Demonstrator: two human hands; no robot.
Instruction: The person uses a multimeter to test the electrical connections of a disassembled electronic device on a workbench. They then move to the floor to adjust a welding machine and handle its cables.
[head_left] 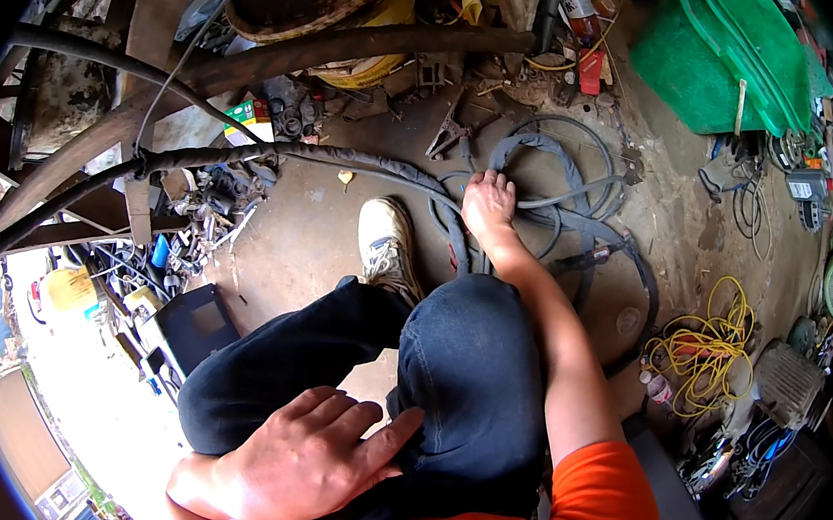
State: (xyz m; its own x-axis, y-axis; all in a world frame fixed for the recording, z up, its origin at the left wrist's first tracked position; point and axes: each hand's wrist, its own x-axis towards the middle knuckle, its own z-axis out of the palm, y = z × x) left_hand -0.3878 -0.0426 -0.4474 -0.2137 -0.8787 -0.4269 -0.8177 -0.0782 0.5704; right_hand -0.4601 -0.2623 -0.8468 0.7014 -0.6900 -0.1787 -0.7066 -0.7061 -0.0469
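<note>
My right hand reaches down to the floor, its fingers closed on a grey cable in a loose coil. Thick dark cables loop around and to the right of that hand, some wrapped in grey sleeving. Just beyond it lies a metal spring clamp. My left hand hangs over my bent left leg with the index finger stretched out and nothing visible in it. A long sleeved cable runs from the coil up to the left.
A large green plastic tub stands at the far right. Nearer on that side lie a tangled yellow cord and assorted clutter. A rusty pipe crosses the far left, before a yellow drum. A black case sits left of my leg.
</note>
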